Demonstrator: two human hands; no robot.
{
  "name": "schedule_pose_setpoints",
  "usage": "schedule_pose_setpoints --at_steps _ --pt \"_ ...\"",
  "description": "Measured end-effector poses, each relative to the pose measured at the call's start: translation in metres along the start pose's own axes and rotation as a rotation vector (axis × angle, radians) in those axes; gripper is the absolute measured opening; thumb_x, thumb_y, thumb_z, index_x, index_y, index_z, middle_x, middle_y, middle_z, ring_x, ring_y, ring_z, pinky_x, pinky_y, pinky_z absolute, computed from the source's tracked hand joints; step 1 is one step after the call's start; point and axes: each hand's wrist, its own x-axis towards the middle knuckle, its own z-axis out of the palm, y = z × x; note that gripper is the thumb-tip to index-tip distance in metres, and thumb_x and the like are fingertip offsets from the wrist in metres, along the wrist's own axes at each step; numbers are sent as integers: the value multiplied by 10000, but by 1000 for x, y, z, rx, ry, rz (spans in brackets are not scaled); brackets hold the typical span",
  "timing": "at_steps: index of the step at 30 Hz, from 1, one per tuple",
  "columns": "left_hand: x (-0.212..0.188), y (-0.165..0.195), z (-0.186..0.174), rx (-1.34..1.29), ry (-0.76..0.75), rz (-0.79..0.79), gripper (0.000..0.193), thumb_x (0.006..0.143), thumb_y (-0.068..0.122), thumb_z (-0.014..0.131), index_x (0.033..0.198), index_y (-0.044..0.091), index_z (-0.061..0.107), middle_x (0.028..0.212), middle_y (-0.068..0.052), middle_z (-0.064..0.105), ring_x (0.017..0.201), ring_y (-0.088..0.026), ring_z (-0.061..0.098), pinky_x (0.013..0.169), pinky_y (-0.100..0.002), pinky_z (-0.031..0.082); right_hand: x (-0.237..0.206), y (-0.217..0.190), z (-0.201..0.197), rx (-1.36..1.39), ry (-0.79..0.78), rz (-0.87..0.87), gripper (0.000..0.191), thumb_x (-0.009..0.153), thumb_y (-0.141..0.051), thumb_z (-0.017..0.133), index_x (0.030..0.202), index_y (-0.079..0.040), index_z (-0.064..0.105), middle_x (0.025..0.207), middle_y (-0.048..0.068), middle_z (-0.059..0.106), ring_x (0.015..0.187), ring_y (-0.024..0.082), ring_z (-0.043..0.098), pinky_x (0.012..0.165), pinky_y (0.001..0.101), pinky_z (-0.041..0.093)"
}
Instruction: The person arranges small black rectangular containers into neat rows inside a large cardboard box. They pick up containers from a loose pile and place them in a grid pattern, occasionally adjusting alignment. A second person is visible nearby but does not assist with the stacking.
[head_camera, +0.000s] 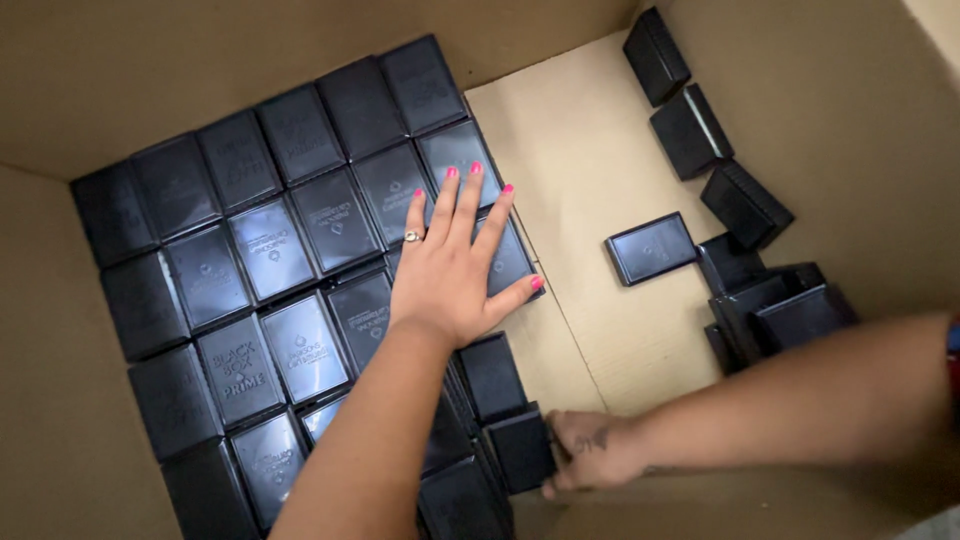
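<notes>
Inside a large cardboard carton (590, 150), several flat black plastic cases (270, 250) are packed side by side in rows on the left. My left hand (450, 270), with pink nails and a ring, lies flat and spread on the cases at the right edge of the rows, holding nothing. My right hand (595, 450) reaches in from the right along the near side. Its fingers are closed on the edge of one black case (520, 450), which stands at the near end of the rightmost row.
One black case (650, 248) lies flat by itself on the bare carton floor. More cases (760, 300) are heaped loosely against the right wall, and several others (690, 130) lean along it toward the far corner. Carton walls rise on every side.
</notes>
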Motion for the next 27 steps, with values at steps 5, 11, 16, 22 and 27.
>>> schedule_pose_setpoints --at_steps 5,11,16,22,27 --pt "-3 -2 2 -19 0 -1 947 836 730 553 1573 173 347 1642 -212 242 1527 -373 187 1212 -576 107 24 -4 -11 146 265 -2 430 870 -382 728 1090 -47 574 955 165 678 916 307 693 793 421 551" --pt "0 -3 1 -16 -1 3 975 816 739 560 1576 170 340 1636 -210 249 1519 -383 183 1203 -582 107 31 -18 -52 633 318 90 343 904 -302 718 1016 -6 587 779 167 687 800 381 731 718 465 583" --pt "-1 -1 3 -26 28 40 1009 835 781 541 1576 123 350 1643 -244 235 1530 -408 160 1201 -605 97 11 35 -173 -923 434 -270 500 814 -466 793 1153 -126 654 1184 129 645 1113 312 631 941 455 516" --pt "4 1 6 -16 -32 38 1044 804 776 531 1568 89 342 1643 -256 209 1528 -400 130 1179 -618 83 -55 123 -249 -670 424 -153 683 640 -449 890 1203 -135 665 1305 143 536 1219 368 555 1036 448 471" --pt "-9 60 -5 -127 244 1 1022 947 694 549 1618 -32 289 1697 -307 194 1580 -463 124 1261 -628 82 -57 127 -207 -615 368 -113 686 590 -502 908 1110 -118 676 1285 123 555 1213 355 557 1008 442 477"
